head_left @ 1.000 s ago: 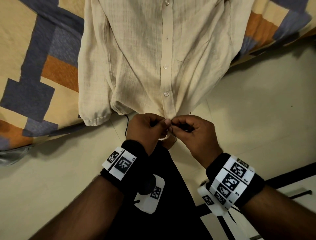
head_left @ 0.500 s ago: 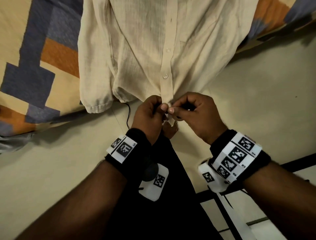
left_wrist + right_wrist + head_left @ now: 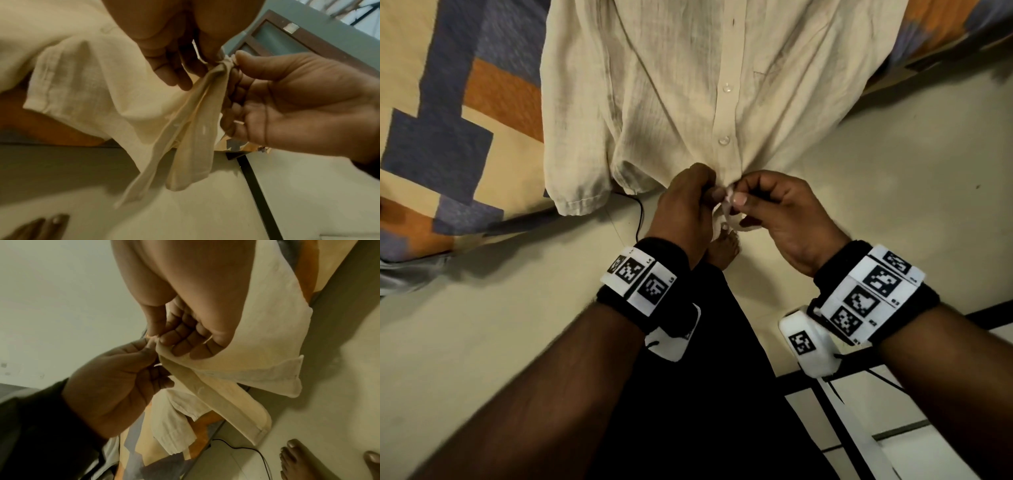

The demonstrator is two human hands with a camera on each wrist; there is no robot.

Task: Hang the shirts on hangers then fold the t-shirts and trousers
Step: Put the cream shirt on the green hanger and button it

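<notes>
- The cream shirt point(image 3: 688, 85) lies front-up on the patterned bed cover point(image 3: 448, 113) in the upper half of the head view, its hem hanging over the bed's edge toward the floor point(image 3: 893, 205) at frame centre.
- The left hand point(image 3: 685, 209) and the right hand point(image 3: 784, 212) meet at the bottom of the button placket point(image 3: 726, 113); each pinches one edge of the cloth between thumb and curled fingers.
- The step in hand looks like fastening, or perhaps undoing, the lowest button before the shirt goes on a hanger; which of the two I cannot tell.
- To do it well, I judge: keep both placket edges taut and level, line the buttonhole over the button, and push the button through with one thumb while the other hand pulls the hole edge across it.
- Draw gently; the thin, crinkled weave will likely bunch or skew if tugged sideways.
- Two buttons farther up the placket sit closed in the head view.
- The button being worked is hidden behind the fingertips in every view.
- The collar and shoulders are cut off at the top edge of the head view, and no hanger is in sight.
- Both wrist views are soft with blur, so the buttonhole cannot be made out.
</notes>
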